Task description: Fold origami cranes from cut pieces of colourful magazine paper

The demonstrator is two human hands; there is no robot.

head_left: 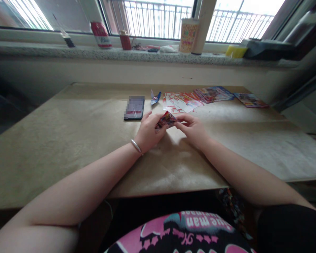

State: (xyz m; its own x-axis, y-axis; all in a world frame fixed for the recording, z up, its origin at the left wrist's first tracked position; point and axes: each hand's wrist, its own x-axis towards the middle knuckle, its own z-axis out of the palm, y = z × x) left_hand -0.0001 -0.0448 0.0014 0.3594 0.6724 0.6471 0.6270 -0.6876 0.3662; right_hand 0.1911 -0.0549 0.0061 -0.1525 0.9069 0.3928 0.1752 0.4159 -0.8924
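Observation:
Between my hands, above the middle of the table, is a small folded piece of printed red paper [167,118]. My left hand [150,129] is closed on its left side, thumb in front and fingers behind. The fingers of my right hand [191,129] pinch its right corner. Just beyond my left hand lies a phone [135,107] with a lit screen. A folded blue and white paper piece [155,98] stands behind the held paper. Red and white printed sheets [181,102] lie spread out past my right hand.
Colourful printed sheets [216,94] lie at the back right, with another stack [250,99] beside them. On the windowsill [81,52] stand a red can [101,35], a small red bottle [125,40], a patterned paper cup [188,35] and a yellow item [236,51].

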